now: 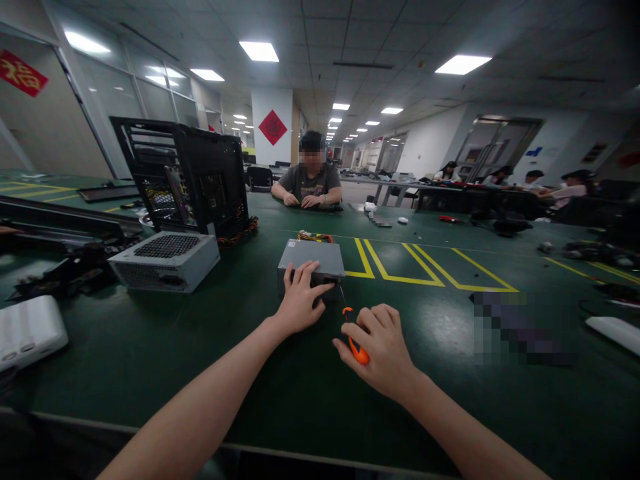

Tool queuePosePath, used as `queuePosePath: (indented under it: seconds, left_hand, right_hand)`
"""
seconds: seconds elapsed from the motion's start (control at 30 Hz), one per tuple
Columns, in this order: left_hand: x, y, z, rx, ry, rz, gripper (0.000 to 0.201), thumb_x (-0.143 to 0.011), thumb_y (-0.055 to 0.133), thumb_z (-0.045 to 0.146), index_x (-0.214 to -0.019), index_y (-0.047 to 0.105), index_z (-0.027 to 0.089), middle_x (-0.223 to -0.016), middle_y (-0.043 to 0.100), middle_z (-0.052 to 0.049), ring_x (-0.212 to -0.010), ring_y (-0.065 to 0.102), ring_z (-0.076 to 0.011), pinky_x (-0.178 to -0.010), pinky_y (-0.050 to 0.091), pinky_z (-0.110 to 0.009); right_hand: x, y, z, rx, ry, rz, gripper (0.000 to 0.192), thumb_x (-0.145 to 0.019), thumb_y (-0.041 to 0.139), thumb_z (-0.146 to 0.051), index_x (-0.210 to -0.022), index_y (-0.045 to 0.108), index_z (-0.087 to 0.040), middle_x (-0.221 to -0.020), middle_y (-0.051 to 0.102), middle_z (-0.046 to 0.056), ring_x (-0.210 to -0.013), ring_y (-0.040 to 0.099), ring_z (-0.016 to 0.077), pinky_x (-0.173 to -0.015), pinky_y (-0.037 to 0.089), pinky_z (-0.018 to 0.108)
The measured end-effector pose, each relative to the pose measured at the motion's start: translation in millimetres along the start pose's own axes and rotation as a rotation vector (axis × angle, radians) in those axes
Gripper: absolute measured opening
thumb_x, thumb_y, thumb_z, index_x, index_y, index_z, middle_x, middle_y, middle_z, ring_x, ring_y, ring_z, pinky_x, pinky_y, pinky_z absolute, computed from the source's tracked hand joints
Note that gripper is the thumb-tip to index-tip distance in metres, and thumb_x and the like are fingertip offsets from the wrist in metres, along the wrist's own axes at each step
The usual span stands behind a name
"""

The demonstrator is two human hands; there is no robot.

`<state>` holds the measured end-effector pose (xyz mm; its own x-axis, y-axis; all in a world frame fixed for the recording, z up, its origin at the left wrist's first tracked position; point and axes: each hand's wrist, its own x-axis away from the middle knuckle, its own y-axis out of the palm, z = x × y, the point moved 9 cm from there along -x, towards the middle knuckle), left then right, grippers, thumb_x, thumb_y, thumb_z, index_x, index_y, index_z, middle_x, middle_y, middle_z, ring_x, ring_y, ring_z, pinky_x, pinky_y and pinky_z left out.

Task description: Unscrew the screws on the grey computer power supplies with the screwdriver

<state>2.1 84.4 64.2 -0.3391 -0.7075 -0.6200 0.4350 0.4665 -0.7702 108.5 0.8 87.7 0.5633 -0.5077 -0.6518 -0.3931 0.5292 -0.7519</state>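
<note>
1. Fingers of the left hand (300, 300) lie spread and flat on the near top edge of a grey power supply box (311, 260), pressing on it rather than closing around it.
2. Curled fingers of the right hand (383, 343) wrap around the orange handle of a screwdriver (354, 340), whose thin shaft points at the near right corner of the box.
3. That box sits on the green table (280, 373), just short of yellow floor-style markings (400, 267), with coloured wires (315, 237) at its far side.
4. To the left stands a second power supply (165, 260) with a round grille on top, and behind it an open black computer case (185, 177).
5. A white device (30, 331) lies at the left edge.
6. Across the table a seated person (311, 180) rests both hands on the surface.
</note>
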Motion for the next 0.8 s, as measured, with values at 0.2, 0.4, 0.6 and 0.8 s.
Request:
queuePosePath:
  seconds: [0.2,0.4,0.6,0.8]
  left_hand:
    - [-0.2,0.6,0.0,-0.022,-0.001,-0.01,0.041,-0.071,0.058,0.019,-0.111,0.061,0.031,-0.139,0.032,-0.005,-0.129,0.024,-0.029,-0.106,0.006,-0.055]
    - [0.4,2.0,-0.7,-0.012,0.004,-0.002,0.041,-0.071,0.058,0.019,-0.11,0.061,0.03,-0.14,0.031,-0.005,-0.13,0.023,-0.03,-0.106,0.005,-0.054]
    - [0.6,2.0,-1.1,-0.032,0.002,-0.006,0.041,-0.071,0.058,0.019,-0.111,0.061,0.031,-0.14,0.031,-0.006,-0.13,0.022,-0.0297,-0.106,0.006,-0.054]
    - [0.0,1.8,-1.1,-0.033,0.011,-0.008,0.04,-0.072,0.058,0.021,-0.111,0.061,0.031,-0.139,0.031,-0.006,-0.13,0.023,-0.0295,-0.106,0.007,-0.055]
  right_hand:
    - [0.9,-6.5,11.3,-0.069,0.089,0.098,0.023,-0.084,0.046,-0.032,-0.092,0.056,-0.013,-0.073,0.056,0.005,-0.067,0.045,0.0162,-0.074,0.034,0.034]
    - [1.6,7.9,-0.9,-0.074,0.011,-0.019,0.013,-0.076,0.051,-0.027,-0.08,0.06,-0.018,-0.076,0.052,0.005,-0.076,0.043,0.0189,-0.076,0.032,0.036]
    - [0.8,0.6,8.7,-0.036,0.066,0.035,0.021,-0.083,0.048,-0.033,-0.085,0.062,-0.016,-0.073,0.053,0.005,-0.073,0.044,0.0178,-0.073,0.033,0.034]
    - [1.4,2.9,8.1,-0.1,0.045,0.035,0.017,-0.082,0.047,-0.026,-0.089,0.059,-0.015,-0.072,0.054,0.004,-0.069,0.043,0.0161,-0.07,0.034,0.031]
